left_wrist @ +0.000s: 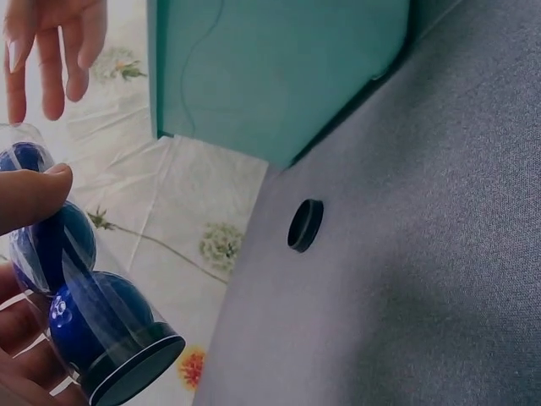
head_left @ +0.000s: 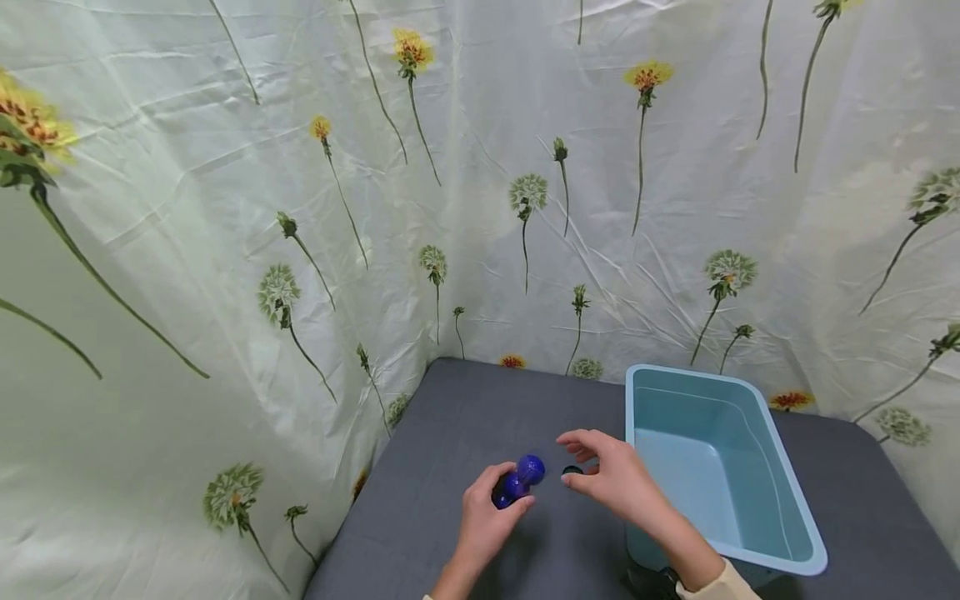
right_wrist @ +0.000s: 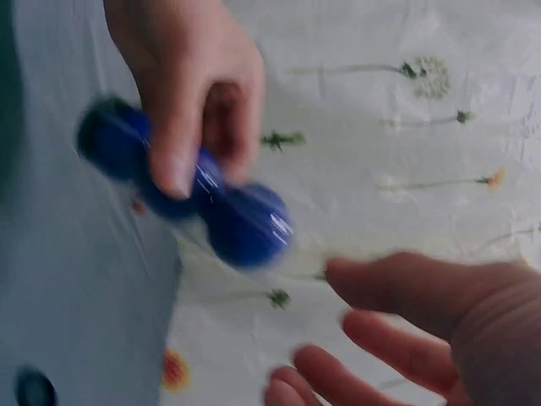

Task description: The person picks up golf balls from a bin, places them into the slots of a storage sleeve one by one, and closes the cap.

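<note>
My left hand (head_left: pixel 483 517) grips a clear tube (left_wrist: pixel 106 317) of shiny blue balls (head_left: pixel 531 469), thumb on one side and fingers on the other. A black cap closes the tube's lower end in the left wrist view; whether the other end is open I cannot tell. To the right of the tube, my right hand (head_left: pixel 618 477) hovers apart from it with fingers spread and loosely bent, holding nothing. A loose round black cap (left_wrist: pixel 306 226) lies on the grey table, partly hidden by the right hand in the head view.
A light blue plastic bin (head_left: pixel 697 373) stands on the grey table (head_left: pixel 480 400) just right of my right hand. Behind and to the left hangs a white curtain (head_left: pixel 480 250) printed with dandelions. Something dark (head_left: pixel 648 582) sits below the right forearm.
</note>
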{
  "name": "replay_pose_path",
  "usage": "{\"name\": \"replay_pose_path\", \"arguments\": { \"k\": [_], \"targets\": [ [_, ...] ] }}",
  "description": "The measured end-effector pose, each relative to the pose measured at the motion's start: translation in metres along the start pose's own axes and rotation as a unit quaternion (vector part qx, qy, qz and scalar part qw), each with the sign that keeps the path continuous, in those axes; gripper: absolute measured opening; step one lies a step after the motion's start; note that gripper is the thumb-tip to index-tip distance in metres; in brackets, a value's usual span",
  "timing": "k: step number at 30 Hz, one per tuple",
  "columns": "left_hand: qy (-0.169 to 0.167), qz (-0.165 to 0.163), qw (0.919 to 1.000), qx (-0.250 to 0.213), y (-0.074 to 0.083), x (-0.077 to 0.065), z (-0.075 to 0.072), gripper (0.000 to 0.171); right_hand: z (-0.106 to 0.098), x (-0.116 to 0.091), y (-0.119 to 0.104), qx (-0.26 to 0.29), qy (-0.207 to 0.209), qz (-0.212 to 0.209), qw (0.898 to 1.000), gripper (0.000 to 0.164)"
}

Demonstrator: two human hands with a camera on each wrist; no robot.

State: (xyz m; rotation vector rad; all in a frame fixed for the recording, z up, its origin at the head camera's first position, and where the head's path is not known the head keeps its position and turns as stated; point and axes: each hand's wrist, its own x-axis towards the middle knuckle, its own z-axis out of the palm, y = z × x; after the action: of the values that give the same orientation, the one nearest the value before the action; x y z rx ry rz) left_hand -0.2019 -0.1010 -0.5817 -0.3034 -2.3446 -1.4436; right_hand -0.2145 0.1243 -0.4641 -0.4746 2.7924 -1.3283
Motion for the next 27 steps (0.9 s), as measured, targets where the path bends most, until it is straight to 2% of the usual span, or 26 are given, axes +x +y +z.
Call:
{"name": "replay_pose_path", "arguments": {
  "k": [4,9,15,19,27],
  "targets": [
    [0.012,-0.016,0.9997,-0.011,-0.004,-0.002,-0.006,0.047,0.028,-0.001,0.0,0.05,0.057,0.022,0.997,0.044],
    [0.032,-0.031,0.9989,-0.015,-0.007,-0.002,-0.014,0.049,0.055,0.002,0.009,0.079,0.116,0.038,0.989,0.045],
    [0.049,-0.06,0.9968,-0.021,-0.009,-0.002,-0.023,0.051,0.085,0.011,0.041,0.074,0.167,0.071,0.981,0.049],
    [0.048,-0.075,0.9958,-0.022,-0.011,-0.005,-0.027,0.051,0.104,0.013,0.067,0.073,0.197,0.097,0.973,0.052],
    [0.045,-0.094,0.9944,-0.02,-0.012,-0.008,-0.028,0.051,0.129,0.02,0.107,0.04,0.253,0.122,0.959,0.056]
  ]
}}
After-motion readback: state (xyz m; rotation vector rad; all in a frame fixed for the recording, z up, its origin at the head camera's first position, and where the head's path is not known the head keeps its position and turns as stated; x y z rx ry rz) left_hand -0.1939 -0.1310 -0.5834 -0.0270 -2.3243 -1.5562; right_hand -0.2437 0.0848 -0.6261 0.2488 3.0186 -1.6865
